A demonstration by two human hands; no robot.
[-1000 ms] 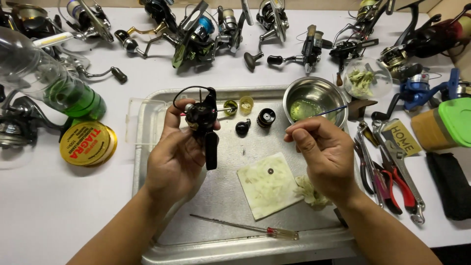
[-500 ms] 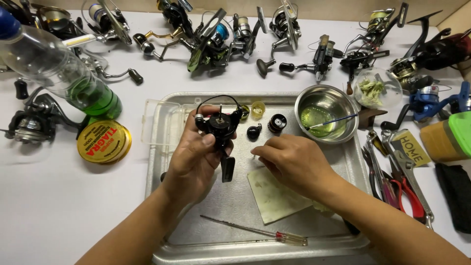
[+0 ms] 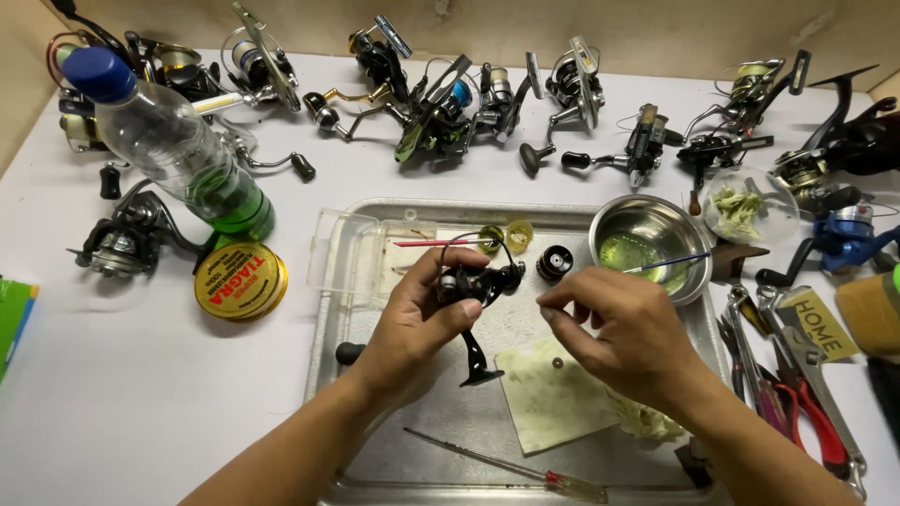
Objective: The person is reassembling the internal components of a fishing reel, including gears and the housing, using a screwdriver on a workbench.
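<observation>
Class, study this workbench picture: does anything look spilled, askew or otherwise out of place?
Nothing is spilled. The plastic bottle lies tilted on its side beside the metal tray, and a stained paper sits under the right hand.

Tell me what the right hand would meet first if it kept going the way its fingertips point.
The right hand points left toward the black fishing reel held by the left hand. That reel would likely be met first; only a small gap shows between them, though depth is hard to judge.
</observation>
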